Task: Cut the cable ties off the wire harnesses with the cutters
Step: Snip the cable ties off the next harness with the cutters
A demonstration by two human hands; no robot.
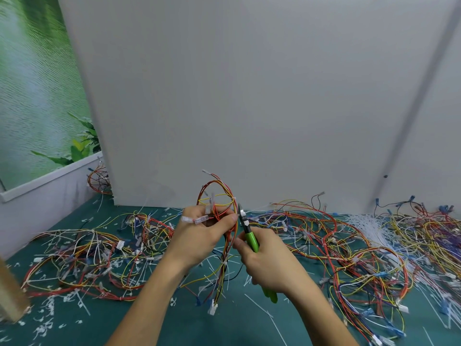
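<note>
- The left grip [199, 236] pinches a harness [219, 196]. Its fingers and thumb curl round the red and yellow wires and hold them up off the tabletop [199, 325].
- The right grip [269, 260] is wrapped round the green cutters [250, 239]. Their tip points up, just beside the left thumb and the wires. I cannot tell if it touches them.
- I think this is the cutting step: the tip is lining up on something at the left thumb, too small to see.
- Next, the blades must close on plastic only, not on a wire or a finger.
- A white tie [225, 263] wraps the harness just below the left grip, so it looks uncut.
- Piles [87, 258] of harnesses lie out to both sides of the grips. White cut bits [259, 305] lie below them.
- No box or bin shows. Everything lies loose on the tabletop.
</note>
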